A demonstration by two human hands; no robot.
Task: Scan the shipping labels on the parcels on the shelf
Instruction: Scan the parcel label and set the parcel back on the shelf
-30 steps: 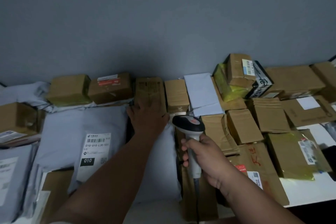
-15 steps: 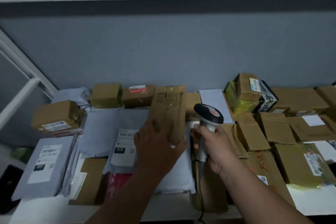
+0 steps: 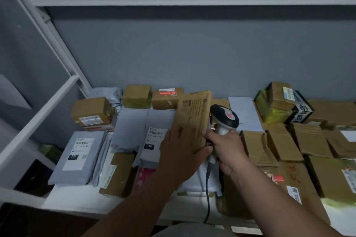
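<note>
From the head view, the left hand (image 3: 180,152) grips a flat brown cardboard parcel (image 3: 192,121), tipped up on edge above the white shelf (image 3: 63,201) crowded with packages. The right hand (image 3: 228,149) is wrapped round the handle of the grey-and-black handheld barcode scanner (image 3: 224,119), just beside it. I'd say a parcel is being presented for scanning; its label isn't visible, so next it needs turning toward the scanner.

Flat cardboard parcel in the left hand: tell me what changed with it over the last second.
The left hand took hold of the flat cardboard parcel, which lay at the back of the shelf, and tipped it up on edge towards the barcode scanner. The right hand kept its grip on the scanner, now close beside the parcel. The grey mailer marked 010 and the surrounding boxes stayed put.
</note>
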